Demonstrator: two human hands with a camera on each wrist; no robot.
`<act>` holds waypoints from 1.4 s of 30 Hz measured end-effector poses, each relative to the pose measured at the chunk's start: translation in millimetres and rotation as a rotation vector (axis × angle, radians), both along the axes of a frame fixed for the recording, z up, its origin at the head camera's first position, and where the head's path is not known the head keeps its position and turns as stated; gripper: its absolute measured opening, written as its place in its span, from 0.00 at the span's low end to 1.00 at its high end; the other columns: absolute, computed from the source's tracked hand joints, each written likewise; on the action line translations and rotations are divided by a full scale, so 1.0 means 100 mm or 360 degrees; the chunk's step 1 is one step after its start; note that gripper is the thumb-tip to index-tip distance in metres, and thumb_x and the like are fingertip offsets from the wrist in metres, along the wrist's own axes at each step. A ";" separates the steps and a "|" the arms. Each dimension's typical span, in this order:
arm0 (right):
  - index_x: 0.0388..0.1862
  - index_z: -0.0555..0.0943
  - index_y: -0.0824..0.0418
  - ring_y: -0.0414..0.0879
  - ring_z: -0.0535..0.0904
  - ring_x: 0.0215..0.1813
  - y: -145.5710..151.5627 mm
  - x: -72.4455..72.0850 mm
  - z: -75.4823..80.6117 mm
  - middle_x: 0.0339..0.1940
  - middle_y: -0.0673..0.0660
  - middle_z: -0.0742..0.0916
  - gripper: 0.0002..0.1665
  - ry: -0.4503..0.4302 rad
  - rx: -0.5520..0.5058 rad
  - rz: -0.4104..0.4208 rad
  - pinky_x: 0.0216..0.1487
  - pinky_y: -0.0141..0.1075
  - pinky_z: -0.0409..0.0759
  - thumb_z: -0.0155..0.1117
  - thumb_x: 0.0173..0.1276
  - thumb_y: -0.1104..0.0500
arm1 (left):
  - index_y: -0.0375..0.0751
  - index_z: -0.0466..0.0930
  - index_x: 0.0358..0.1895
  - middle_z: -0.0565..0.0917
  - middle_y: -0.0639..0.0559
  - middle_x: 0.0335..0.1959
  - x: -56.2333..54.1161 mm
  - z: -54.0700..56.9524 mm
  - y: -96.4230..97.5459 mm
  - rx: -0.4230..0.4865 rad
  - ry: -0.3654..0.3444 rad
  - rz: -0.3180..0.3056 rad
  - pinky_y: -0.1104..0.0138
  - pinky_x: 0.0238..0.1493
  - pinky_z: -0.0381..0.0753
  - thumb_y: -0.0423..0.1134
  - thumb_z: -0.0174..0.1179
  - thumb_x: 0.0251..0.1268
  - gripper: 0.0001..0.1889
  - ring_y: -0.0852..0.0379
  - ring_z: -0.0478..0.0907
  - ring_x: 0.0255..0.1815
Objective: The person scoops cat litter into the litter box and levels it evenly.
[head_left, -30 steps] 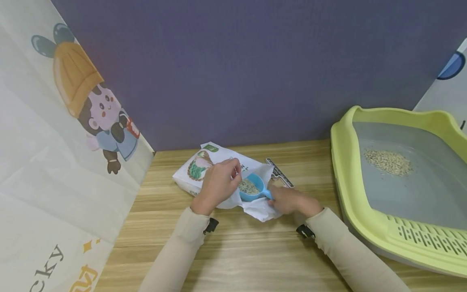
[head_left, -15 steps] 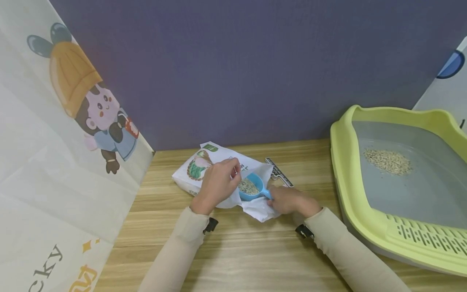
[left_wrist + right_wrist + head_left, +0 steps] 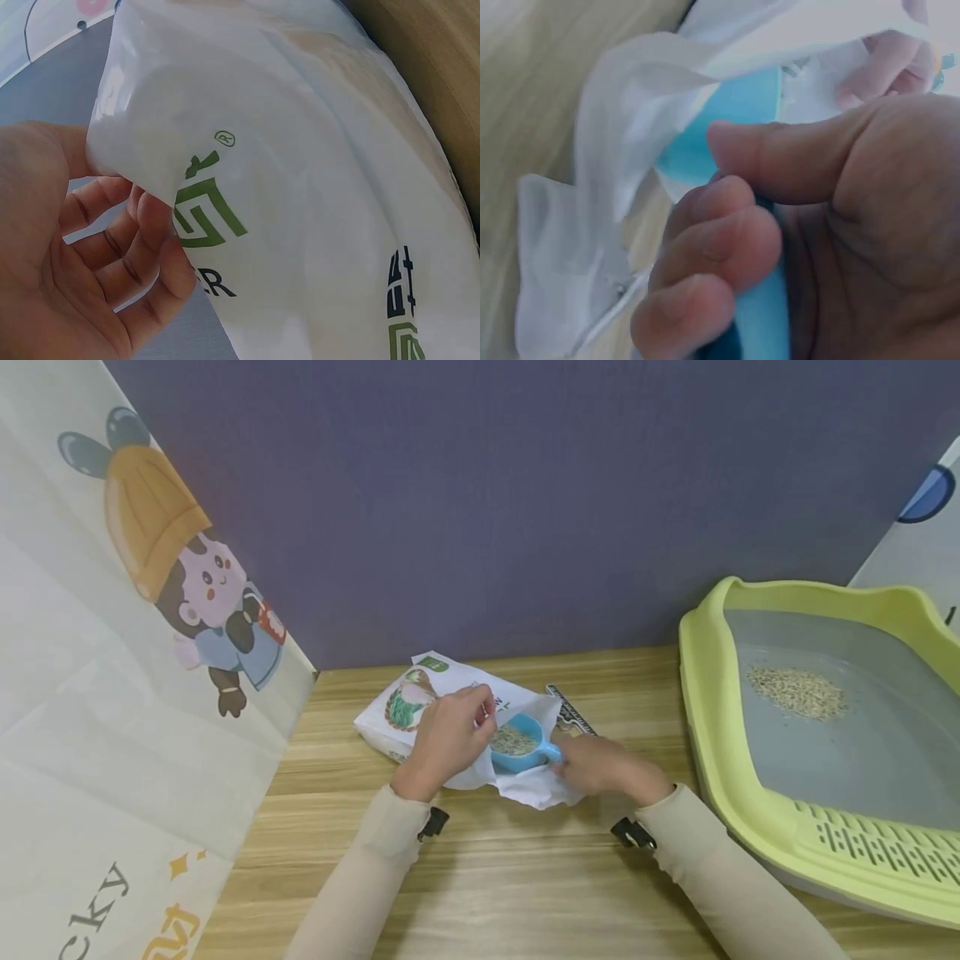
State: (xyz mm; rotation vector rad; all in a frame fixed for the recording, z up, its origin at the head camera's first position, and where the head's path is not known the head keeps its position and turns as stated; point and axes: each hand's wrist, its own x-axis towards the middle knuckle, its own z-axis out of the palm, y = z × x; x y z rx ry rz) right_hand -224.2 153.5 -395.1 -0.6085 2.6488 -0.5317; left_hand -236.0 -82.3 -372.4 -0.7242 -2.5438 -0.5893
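A white printed bag (image 3: 392, 725) lies on its side on the wooden table, its open mouth facing right. My left hand (image 3: 452, 739) pinches the upper edge of that mouth between thumb and fingers; in the left wrist view the bag's plastic (image 3: 300, 187) hangs from the grip. Inside the mouth sits a blue scoop (image 3: 517, 762) holding tan-grey litter pellets (image 3: 513, 742). My right hand (image 3: 609, 768) grips the scoop's handle, with the fingers curled round it in the right wrist view, where the scoop's blue bowl (image 3: 742, 105) is partly covered by the bag's flap.
A yellow-green litter box (image 3: 708, 718) with a grey floor stands at the right, a small heap of pellets (image 3: 797, 693) inside. Behind the bag's mouth lies a black-and-white patterned strip (image 3: 573, 717), partly hidden by the right hand. A purple wall (image 3: 495, 527) rises behind the table.
My right hand has shifted slightly to the right and up, and the scoop's handle has risen a little with it. My left hand has stayed in place on the bag.
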 end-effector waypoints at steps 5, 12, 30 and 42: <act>0.47 0.76 0.65 0.48 0.75 0.32 0.03 0.03 0.12 0.31 0.56 0.79 0.11 -0.0037 0.0009 -0.0054 0.33 0.39 0.75 0.57 0.77 0.57 | 0.48 0.78 0.31 0.81 0.59 0.25 0.00 -0.01 0.00 -0.0002 -0.0007 0.0002 0.67 0.23 0.70 0.33 0.63 0.61 0.05 0.63 0.72 0.20; 0.60 0.77 0.69 0.47 0.76 0.35 0.15 0.08 0.30 0.35 0.56 0.82 0.21 0.0024 0.0058 -0.0045 0.38 0.42 0.77 0.57 0.76 0.56 | 0.49 0.78 0.31 0.80 0.59 0.25 -0.01 -0.03 0.00 -0.0012 -0.0019 0.0013 0.68 0.23 0.70 0.33 0.62 0.61 0.05 0.63 0.71 0.20; 0.30 0.73 0.57 0.45 0.68 0.28 0.59 0.10 0.63 0.24 0.50 0.71 0.12 0.0141 0.0016 -0.0097 0.30 0.37 0.66 0.59 0.73 0.55 | 0.49 0.77 0.31 0.80 0.59 0.25 -0.03 -0.05 0.01 -0.0016 0.0009 -0.0003 0.67 0.23 0.71 0.33 0.62 0.60 0.05 0.63 0.72 0.21; 0.34 0.73 0.57 0.45 0.69 0.28 0.77 0.13 0.73 0.24 0.51 0.72 0.10 0.0202 0.0011 -0.0162 0.31 0.37 0.67 0.59 0.75 0.54 | 0.49 0.77 0.31 0.80 0.59 0.25 -0.04 -0.06 0.01 -0.0026 0.0008 0.0004 0.67 0.23 0.71 0.33 0.63 0.59 0.05 0.62 0.72 0.21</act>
